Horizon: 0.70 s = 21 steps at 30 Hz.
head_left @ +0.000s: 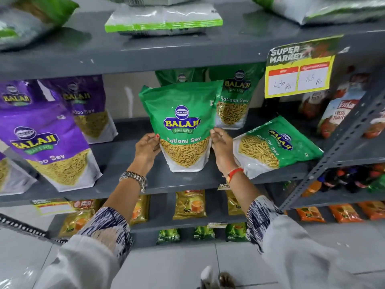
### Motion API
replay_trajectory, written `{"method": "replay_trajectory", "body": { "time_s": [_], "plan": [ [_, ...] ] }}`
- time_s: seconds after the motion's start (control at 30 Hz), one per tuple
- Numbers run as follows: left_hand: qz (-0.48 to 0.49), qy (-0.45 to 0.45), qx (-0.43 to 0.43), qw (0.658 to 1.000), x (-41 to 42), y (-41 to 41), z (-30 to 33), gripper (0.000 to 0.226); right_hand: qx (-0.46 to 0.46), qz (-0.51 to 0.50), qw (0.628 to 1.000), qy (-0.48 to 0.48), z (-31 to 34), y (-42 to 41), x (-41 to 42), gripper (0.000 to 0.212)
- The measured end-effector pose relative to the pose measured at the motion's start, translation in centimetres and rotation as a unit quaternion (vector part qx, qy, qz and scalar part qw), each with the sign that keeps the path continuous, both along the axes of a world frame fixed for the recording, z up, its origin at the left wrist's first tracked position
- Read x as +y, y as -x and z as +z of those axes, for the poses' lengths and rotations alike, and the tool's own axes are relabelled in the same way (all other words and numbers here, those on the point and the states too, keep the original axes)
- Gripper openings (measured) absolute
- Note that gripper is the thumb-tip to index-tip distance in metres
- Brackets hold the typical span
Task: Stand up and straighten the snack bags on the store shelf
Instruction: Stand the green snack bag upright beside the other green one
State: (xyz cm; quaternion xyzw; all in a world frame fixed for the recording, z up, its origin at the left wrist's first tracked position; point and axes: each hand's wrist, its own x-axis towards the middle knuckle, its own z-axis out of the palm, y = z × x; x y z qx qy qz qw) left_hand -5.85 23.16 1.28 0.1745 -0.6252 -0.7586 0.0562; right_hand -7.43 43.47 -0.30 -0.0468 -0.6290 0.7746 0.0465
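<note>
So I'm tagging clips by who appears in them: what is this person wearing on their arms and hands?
Both sleeves are white with a dark blue streaked print. The left hand has red nail polish, with a silver metal watch on that wrist. The right hand has a ring on one finger and a red thread band at the wrist.

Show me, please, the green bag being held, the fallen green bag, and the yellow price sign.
held green bag (pixel 182 122): head view, its logo.
fallen green bag (pixel 277 142): head view, its front.
yellow price sign (pixel 299 78): head view, its centre.
</note>
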Motion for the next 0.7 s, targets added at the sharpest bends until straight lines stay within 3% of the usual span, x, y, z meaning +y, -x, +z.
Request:
{"method": "replay_trajectory", "body": {
  "time_s": [0.13,0.2,0.3,0.37,0.53,0.63,0.7],
  "plan": [
    [0.034,-0.012,0.02,0.999,0.5,-0.2,-0.4,0.016,0.005,0.008,1.0,-0.016,-0.3,-0.3,0.3,0.025],
    [0.111,-0.025,0.059,0.992,1.0,-0.1,-0.6,0.013,0.025,-0.011,0.999,-0.019,-0.1,-0.9,0.7,0.028],
    [0.256,0.022,0.148,0.955,2.8,-0.9,-0.3,0.019,0.058,-0.106,0.993,-0.016,0.1,-2.4,2.0,0.02],
    [0.272,0.084,0.213,0.935,5.2,-2.1,0.3,0.017,0.067,-0.2,0.977,0.022,0.0,-3.3,3.8,0.02],
    [0.08,0.234,0.302,0.921,12.6,-2.5,0.4,0.01,0.012,-0.397,0.91,0.117,-1.6,-4.4,9.2,0.031],
    [-0.063,0.312,0.296,0.9,16.8,-0.6,0.4,0.014,-0.098,-0.444,0.882,0.124,-3.4,-4.2,11.8,0.016],
    [-0.122,0.369,0.288,0.875,19.6,1.1,0.8,0.021,-0.193,-0.428,0.874,0.128,-4.5,-4.2,13.8,0.025]
  ]
}}
